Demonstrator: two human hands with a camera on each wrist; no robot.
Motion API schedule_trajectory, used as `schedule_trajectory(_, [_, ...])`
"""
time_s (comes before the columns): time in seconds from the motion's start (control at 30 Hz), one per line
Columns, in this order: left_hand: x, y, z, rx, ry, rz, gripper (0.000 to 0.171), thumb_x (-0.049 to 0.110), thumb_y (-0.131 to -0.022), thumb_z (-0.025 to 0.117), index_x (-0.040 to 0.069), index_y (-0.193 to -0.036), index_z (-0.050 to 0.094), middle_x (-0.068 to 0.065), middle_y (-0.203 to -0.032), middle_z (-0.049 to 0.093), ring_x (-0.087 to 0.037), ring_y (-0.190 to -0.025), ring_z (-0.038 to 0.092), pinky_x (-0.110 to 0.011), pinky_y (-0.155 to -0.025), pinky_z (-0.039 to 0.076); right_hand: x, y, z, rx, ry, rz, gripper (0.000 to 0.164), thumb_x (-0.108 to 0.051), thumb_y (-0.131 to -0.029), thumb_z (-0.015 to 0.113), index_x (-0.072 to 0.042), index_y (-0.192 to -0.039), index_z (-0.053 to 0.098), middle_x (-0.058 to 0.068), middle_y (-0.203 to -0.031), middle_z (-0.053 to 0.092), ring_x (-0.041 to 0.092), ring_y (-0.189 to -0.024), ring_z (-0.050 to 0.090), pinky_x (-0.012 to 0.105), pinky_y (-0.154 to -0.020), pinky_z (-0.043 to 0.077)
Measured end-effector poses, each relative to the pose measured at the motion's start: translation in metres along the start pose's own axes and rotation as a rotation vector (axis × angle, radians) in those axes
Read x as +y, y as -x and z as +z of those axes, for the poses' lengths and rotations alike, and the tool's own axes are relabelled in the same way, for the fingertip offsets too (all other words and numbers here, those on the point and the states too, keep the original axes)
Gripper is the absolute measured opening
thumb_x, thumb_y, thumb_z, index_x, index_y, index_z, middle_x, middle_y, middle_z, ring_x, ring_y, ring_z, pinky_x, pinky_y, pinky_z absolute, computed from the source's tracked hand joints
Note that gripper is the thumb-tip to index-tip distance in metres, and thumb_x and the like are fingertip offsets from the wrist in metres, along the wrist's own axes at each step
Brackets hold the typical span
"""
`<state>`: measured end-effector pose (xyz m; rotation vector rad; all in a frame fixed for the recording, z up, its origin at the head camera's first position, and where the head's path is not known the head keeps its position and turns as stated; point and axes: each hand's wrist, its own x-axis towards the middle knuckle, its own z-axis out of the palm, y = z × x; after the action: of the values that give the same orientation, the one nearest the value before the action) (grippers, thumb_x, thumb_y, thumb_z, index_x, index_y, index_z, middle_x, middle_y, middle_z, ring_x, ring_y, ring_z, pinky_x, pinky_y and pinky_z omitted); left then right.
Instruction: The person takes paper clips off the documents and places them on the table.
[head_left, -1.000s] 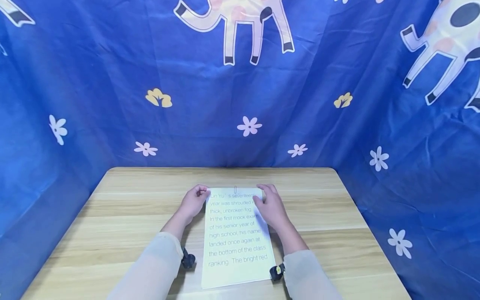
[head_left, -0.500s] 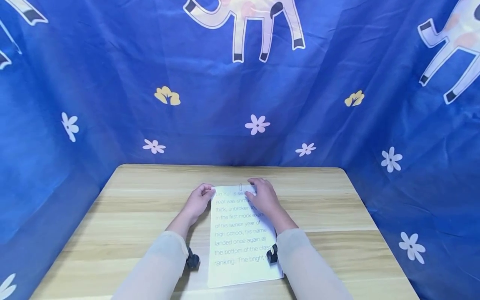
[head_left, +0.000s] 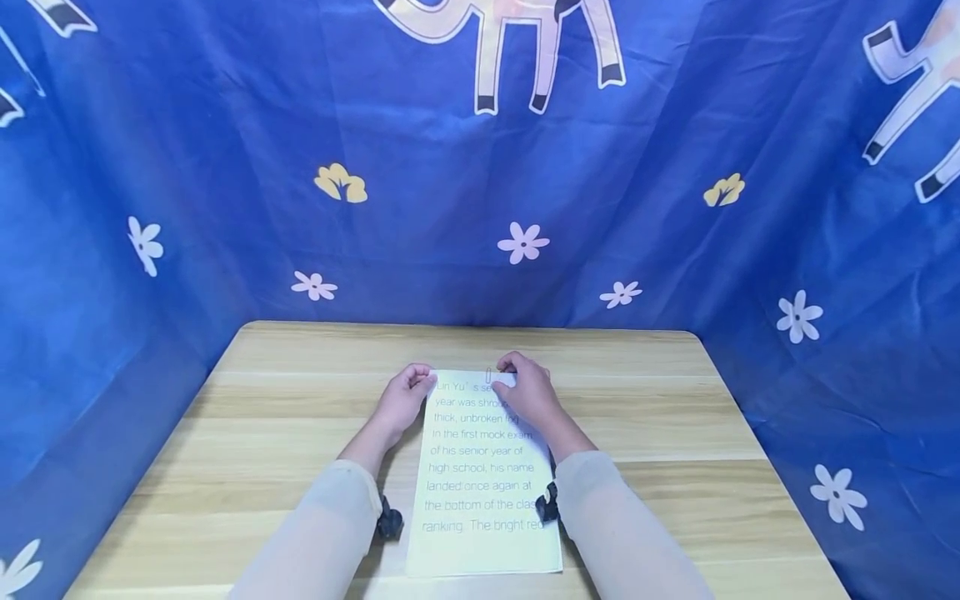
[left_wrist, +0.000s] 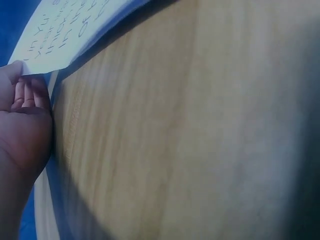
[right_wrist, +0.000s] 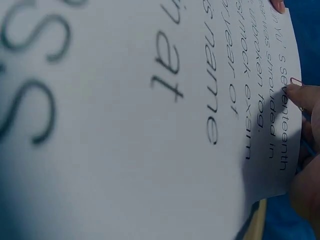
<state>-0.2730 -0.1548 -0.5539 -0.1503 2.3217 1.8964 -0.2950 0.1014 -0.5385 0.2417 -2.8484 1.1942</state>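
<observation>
While my left hand (head_left: 401,404) pinches the paper (head_left: 483,467) by its top left corner, my right hand (head_left: 531,396) grasps the top edge beside the clip (head_left: 488,375), the page lying between the forearms, over the desk (head_left: 285,417). I'd pinch lightly and evenly so nothing skews. My right wrist view shows "seventeenth" whole, which the head view partly hides; my left wrist view lacks the clip.

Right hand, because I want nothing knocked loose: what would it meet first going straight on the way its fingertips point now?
The right hand would probably meet the paper clip first, at the top edge of the paper; whether they touch is unclear.
</observation>
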Motion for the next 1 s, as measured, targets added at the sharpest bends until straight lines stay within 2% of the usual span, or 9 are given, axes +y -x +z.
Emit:
schedule_trajectory(0.27, [0.0, -0.001, 0.0, 0.002, -0.014, -0.003, 0.024, 0.024, -0.113, 0.058, 0.009, -0.131, 0.064, -0.004, -0.119, 0.067, -0.021, -0.116, 0.06, -0.03, -0.105, 0.047, 0.003, 0.003, 0.006, 0.018, -0.015, 0.044, 0.025, -0.026, -0.096, 0.085, -0.021, -0.115, 0.07, 0.003, -0.117, 0.077, 0.033, -0.121, 0.062, 0.05, -0.111, 0.046])
schedule_trajectory(0.43, [0.001, -0.001, 0.0, 0.013, 0.0, -0.002, 0.024, 0.023, -0.113, 0.057, 0.009, -0.131, 0.064, -0.005, -0.121, 0.067, -0.021, -0.118, 0.061, -0.033, -0.108, 0.048, 0.004, 0.003, 0.008, 0.034, -0.007, 0.016, 0.026, -0.028, -0.096, 0.084, -0.019, -0.118, 0.073, 0.003, -0.12, 0.079, 0.032, -0.12, 0.062, 0.048, -0.107, 0.047])
schedule_trajectory(0.6, [0.002, -0.002, 0.0, 0.018, 0.008, 0.002, 0.023, 0.022, -0.113, 0.057, 0.008, -0.13, 0.064, -0.008, -0.124, 0.068, -0.022, -0.119, 0.061, -0.037, -0.112, 0.048, 0.004, 0.003, 0.008, 0.063, 0.021, -0.038, 0.027, -0.027, -0.097, 0.083, -0.016, -0.12, 0.074, 0.003, -0.121, 0.08, 0.032, -0.121, 0.066, 0.048, -0.11, 0.044])
schedule_trajectory(0.87, [0.0, -0.002, 0.001, 0.018, -0.007, 0.005, 0.024, 0.024, -0.113, 0.057, 0.009, -0.13, 0.064, -0.005, -0.121, 0.067, -0.021, -0.117, 0.061, -0.03, -0.105, 0.048, 0.004, 0.001, 0.01, 0.089, 0.08, -0.1, 0.031, -0.025, -0.095, 0.082, -0.012, -0.123, 0.075, 0.008, -0.123, 0.08, 0.031, -0.121, 0.072, 0.047, -0.115, 0.041])
schedule_trajectory(1.0, [0.0, 0.0, 0.001, 0.023, -0.001, 0.002, 0.024, 0.024, -0.113, 0.057, 0.008, -0.13, 0.064, -0.006, -0.121, 0.067, -0.021, -0.117, 0.061, -0.031, -0.106, 0.047, 0.005, 0.001, 0.011, 0.091, 0.11, -0.108, 0.033, -0.024, -0.096, 0.081, -0.011, -0.125, 0.075, 0.009, -0.126, 0.08, 0.031, -0.125, 0.072, 0.047, -0.115, 0.04])
